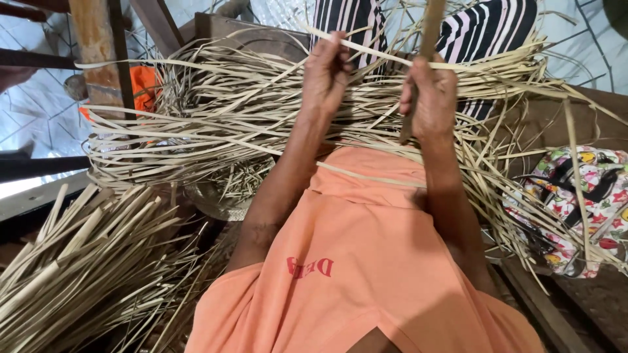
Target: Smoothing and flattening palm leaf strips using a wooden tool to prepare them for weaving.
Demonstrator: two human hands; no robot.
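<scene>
Orange shirt (366,261) close, filling lap. Cut stick bundle (85,261) low on left side, within reach. Left hand (325,73) pinched shut on thin pale strip (379,55), pulling it sideways, likely peeling it away. Right hand (430,98) fist tight round upright stick (428,33), steadying it. Loose strip heap (216,124) lies behind. Flowery bag (582,196) at right.

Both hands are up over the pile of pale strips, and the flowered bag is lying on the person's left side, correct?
Not quite. The head view shows the left hand and right hand raised over the pile of pale strips, but the flowered bag lies on the person's right side, not the left.
</scene>
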